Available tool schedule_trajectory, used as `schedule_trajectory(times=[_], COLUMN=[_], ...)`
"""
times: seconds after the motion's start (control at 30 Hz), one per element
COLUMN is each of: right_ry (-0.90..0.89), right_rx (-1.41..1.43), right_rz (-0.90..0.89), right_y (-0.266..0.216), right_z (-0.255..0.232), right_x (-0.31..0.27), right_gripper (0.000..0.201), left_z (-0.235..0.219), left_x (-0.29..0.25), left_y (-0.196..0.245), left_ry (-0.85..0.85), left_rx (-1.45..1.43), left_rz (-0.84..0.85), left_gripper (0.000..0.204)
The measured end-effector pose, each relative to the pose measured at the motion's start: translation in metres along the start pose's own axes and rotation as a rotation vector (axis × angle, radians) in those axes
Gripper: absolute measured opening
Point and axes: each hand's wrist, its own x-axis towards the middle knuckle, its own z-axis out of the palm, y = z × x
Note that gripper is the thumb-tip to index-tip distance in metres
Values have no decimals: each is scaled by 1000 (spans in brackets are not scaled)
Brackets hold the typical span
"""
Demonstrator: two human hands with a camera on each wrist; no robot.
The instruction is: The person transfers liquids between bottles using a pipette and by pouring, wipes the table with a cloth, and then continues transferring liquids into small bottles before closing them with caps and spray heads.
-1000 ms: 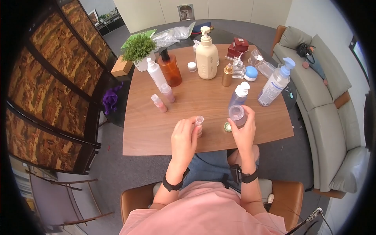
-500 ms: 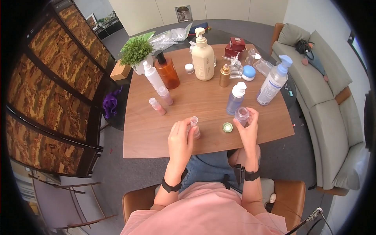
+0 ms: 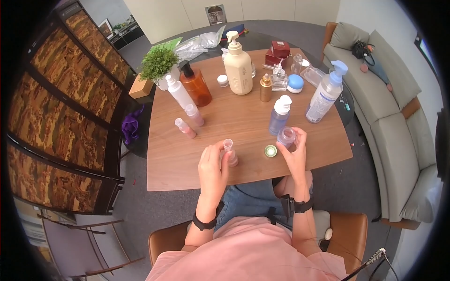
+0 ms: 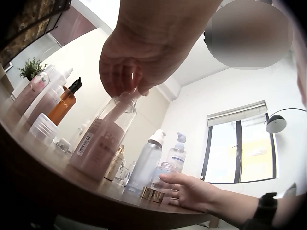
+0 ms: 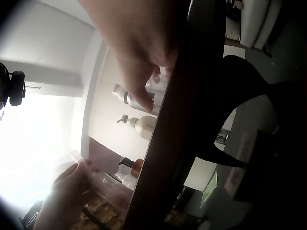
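At the table's front, my left hand (image 3: 213, 171) pinches a narrow translucent tube (image 3: 228, 144) with an open round top. The tube slants into the neck of an upright clear bottle (image 4: 98, 146) with pink contents and a barcode label. My right hand (image 3: 297, 157) grips a small clear open-mouthed bottle (image 3: 286, 136), thumb on the near left side and fingers round the far side. Left of it lies a round green-and-white cap (image 3: 270, 151), whose gold rim shows in the left wrist view. Just behind the open bottle stands a bluish pump bottle (image 3: 280, 119) with a white top.
Two small pink bottles (image 3: 193, 115), a white spray bottle (image 3: 179, 92) and an amber pump bottle (image 3: 197, 86) stand left. A cream pump bottle (image 3: 238, 72), gold bottle (image 3: 266, 89), blue-lidded jar (image 3: 295, 83) and blue-topped pump bottle (image 3: 323, 96) stand behind and right.
My right hand has moved the open bottle from over the cap to the cap's right, uncovering the cap. My left hand keeps its hold on the tube. The head view has shifted slightly.
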Motion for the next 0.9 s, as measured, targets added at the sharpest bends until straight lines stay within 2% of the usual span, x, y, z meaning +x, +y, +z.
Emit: schedule_trajectory(times=[0.7,0.77,0.9], right_ry=[26,-17,-18], right_rx=[-79,-44,-42], right_rz=[-55,18,15], right_y=[-3,-6,-6], right_z=[1,0,0], right_x=[-2,-2,-3], right_gripper=[61,62,61], left_z=[1,0,0], left_x=[0,0,0], left_y=[0,1,0], left_ry=[8,7,7], left_rx=[-3,-1,-2], left_rz=[9,5,4], left_gripper=[18,18,18])
